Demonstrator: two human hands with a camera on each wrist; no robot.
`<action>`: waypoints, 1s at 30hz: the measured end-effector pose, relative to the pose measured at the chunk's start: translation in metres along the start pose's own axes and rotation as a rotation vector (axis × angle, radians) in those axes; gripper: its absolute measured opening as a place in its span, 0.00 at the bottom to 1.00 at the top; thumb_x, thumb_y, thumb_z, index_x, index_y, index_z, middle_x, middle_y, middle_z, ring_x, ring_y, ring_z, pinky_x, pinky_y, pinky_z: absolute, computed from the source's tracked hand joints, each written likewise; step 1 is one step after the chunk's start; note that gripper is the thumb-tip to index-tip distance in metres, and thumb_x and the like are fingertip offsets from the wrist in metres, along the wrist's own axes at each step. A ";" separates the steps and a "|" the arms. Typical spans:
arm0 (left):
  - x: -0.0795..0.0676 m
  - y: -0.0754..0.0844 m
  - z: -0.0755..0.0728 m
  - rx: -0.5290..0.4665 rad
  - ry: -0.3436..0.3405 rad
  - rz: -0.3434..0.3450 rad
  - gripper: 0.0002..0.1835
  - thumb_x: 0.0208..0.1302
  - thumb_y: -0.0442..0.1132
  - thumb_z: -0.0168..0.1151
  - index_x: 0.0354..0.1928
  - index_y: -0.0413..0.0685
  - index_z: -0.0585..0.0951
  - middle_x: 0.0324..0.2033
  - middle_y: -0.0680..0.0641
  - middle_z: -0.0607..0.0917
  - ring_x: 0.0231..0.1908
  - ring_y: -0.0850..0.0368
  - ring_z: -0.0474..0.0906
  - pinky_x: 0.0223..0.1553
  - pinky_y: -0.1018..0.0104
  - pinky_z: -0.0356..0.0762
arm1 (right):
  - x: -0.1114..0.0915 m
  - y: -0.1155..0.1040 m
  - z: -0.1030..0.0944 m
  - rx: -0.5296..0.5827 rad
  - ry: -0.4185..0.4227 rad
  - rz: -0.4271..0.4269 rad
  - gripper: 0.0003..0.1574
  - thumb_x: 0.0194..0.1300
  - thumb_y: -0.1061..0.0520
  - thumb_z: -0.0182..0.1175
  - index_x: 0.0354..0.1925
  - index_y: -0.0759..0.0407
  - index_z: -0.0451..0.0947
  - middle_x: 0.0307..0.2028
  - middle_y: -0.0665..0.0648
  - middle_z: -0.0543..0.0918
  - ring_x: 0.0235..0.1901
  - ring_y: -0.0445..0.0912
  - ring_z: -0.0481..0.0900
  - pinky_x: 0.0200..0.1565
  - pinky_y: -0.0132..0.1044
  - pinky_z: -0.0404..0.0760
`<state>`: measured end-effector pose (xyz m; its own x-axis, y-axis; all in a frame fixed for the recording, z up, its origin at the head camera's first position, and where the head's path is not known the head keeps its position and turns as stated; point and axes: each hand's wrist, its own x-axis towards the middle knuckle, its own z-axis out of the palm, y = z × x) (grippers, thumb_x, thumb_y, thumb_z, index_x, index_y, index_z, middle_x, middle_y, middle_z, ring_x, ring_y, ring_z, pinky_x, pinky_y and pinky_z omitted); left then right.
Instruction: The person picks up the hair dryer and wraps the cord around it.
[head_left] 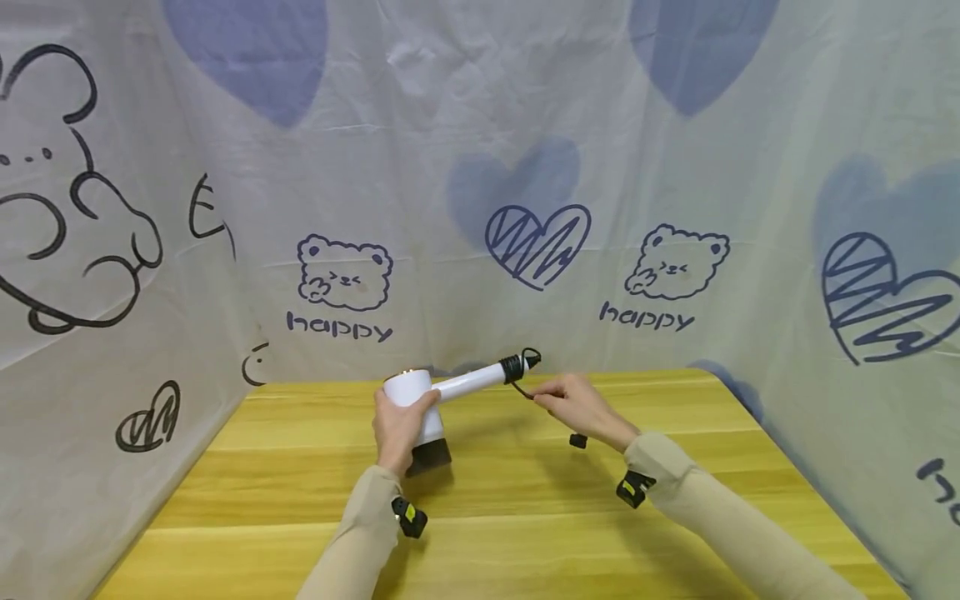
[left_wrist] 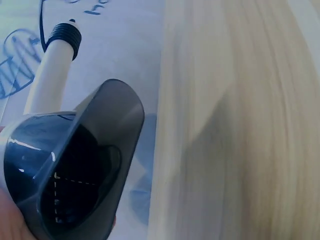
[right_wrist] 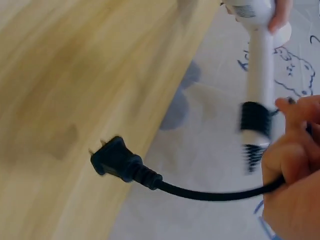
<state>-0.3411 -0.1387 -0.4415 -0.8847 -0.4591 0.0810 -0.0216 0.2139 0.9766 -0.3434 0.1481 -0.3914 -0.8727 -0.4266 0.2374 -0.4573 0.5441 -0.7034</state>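
Note:
A white hair dryer point(head_left: 468, 382) is held above the wooden table, its handle pointing right and slightly up. My left hand point(head_left: 399, 425) grips the body, thumb near the handle's base. The dark translucent nozzle point(left_wrist: 125, 110) faces the camera in the left wrist view. Black cord point(head_left: 512, 369) is wound in several turns round the handle's end, with a small loop by the tip. My right hand point(head_left: 577, 404) pinches the cord just right of the handle. From that hand hangs the cord's free end with a black two-pin plug point(right_wrist: 116, 159), over the table.
The wooden table point(head_left: 495, 533) reaches back to a white cloth wall point(head_left: 465, 308) with bear and heart drawings. Similar cloth hangs at left and right. A black wrist camera point(head_left: 409, 518) sits on the left sleeve, another point(head_left: 634, 489) on the right.

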 end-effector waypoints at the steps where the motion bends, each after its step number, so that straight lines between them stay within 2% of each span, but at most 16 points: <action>1: 0.000 0.001 0.000 -0.021 -0.005 -0.012 0.46 0.47 0.53 0.74 0.65 0.45 0.62 0.49 0.40 0.77 0.44 0.44 0.77 0.40 0.57 0.79 | -0.001 0.004 -0.001 0.043 -0.035 0.004 0.18 0.72 0.57 0.53 0.53 0.62 0.82 0.16 0.51 0.73 0.15 0.40 0.59 0.20 0.29 0.58; 6: 0.002 0.002 0.001 -0.099 -0.038 -0.050 0.47 0.48 0.53 0.74 0.67 0.47 0.61 0.53 0.41 0.75 0.46 0.45 0.76 0.44 0.57 0.78 | -0.003 0.025 -0.006 0.191 -0.178 0.036 0.23 0.75 0.59 0.48 0.63 0.64 0.73 0.28 0.60 0.83 0.17 0.39 0.58 0.24 0.28 0.60; 9: 0.001 0.001 0.003 -0.155 -0.068 -0.069 0.47 0.49 0.53 0.74 0.67 0.46 0.61 0.53 0.41 0.74 0.46 0.46 0.75 0.43 0.58 0.78 | -0.003 0.036 -0.009 0.221 -0.204 0.110 0.21 0.75 0.55 0.49 0.61 0.61 0.77 0.30 0.57 0.85 0.16 0.38 0.55 0.20 0.27 0.58; 12: 0.001 0.002 0.006 -0.213 -0.085 -0.089 0.47 0.49 0.53 0.75 0.67 0.46 0.61 0.53 0.42 0.74 0.44 0.47 0.76 0.41 0.59 0.79 | -0.003 0.042 -0.009 0.236 -0.186 0.214 0.19 0.74 0.49 0.52 0.49 0.57 0.83 0.27 0.51 0.84 0.15 0.38 0.56 0.16 0.27 0.55; 14: 0.001 0.002 0.008 -0.245 -0.094 -0.093 0.47 0.49 0.52 0.75 0.67 0.44 0.61 0.53 0.41 0.73 0.43 0.47 0.76 0.40 0.60 0.79 | -0.004 0.043 -0.007 0.260 -0.163 0.268 0.19 0.73 0.45 0.53 0.41 0.56 0.85 0.23 0.50 0.82 0.15 0.38 0.56 0.16 0.28 0.54; 16: 0.000 0.004 0.009 -0.267 -0.100 -0.103 0.47 0.49 0.52 0.75 0.67 0.44 0.61 0.52 0.41 0.73 0.42 0.48 0.76 0.40 0.61 0.79 | -0.004 0.043 -0.004 0.287 -0.143 0.301 0.20 0.72 0.44 0.54 0.38 0.56 0.85 0.22 0.49 0.81 0.16 0.39 0.57 0.17 0.28 0.53; 19: -0.001 0.004 0.010 -0.296 -0.116 -0.121 0.46 0.51 0.51 0.75 0.67 0.43 0.61 0.53 0.40 0.73 0.41 0.48 0.77 0.39 0.62 0.81 | -0.005 0.042 0.003 0.337 -0.155 0.305 0.19 0.72 0.45 0.54 0.42 0.56 0.85 0.24 0.51 0.81 0.18 0.40 0.58 0.18 0.28 0.54; 24: -0.002 0.003 0.010 -0.322 -0.127 -0.149 0.45 0.51 0.51 0.74 0.66 0.43 0.62 0.52 0.40 0.74 0.40 0.50 0.79 0.38 0.62 0.82 | -0.002 0.044 0.013 0.399 -0.232 0.295 0.20 0.74 0.50 0.52 0.52 0.60 0.82 0.29 0.52 0.83 0.21 0.40 0.61 0.19 0.27 0.56; 30: -0.002 0.003 0.007 -0.335 -0.147 -0.146 0.43 0.51 0.50 0.74 0.65 0.43 0.64 0.51 0.40 0.76 0.39 0.50 0.79 0.38 0.61 0.83 | 0.001 0.058 0.010 0.360 -0.177 0.409 0.22 0.72 0.42 0.54 0.40 0.58 0.84 0.27 0.47 0.81 0.22 0.40 0.63 0.19 0.27 0.57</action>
<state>-0.3429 -0.1314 -0.4401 -0.9413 -0.3302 -0.0697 -0.0210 -0.1488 0.9886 -0.3692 0.1716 -0.4391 -0.9104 -0.3642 -0.1964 0.0259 0.4236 -0.9055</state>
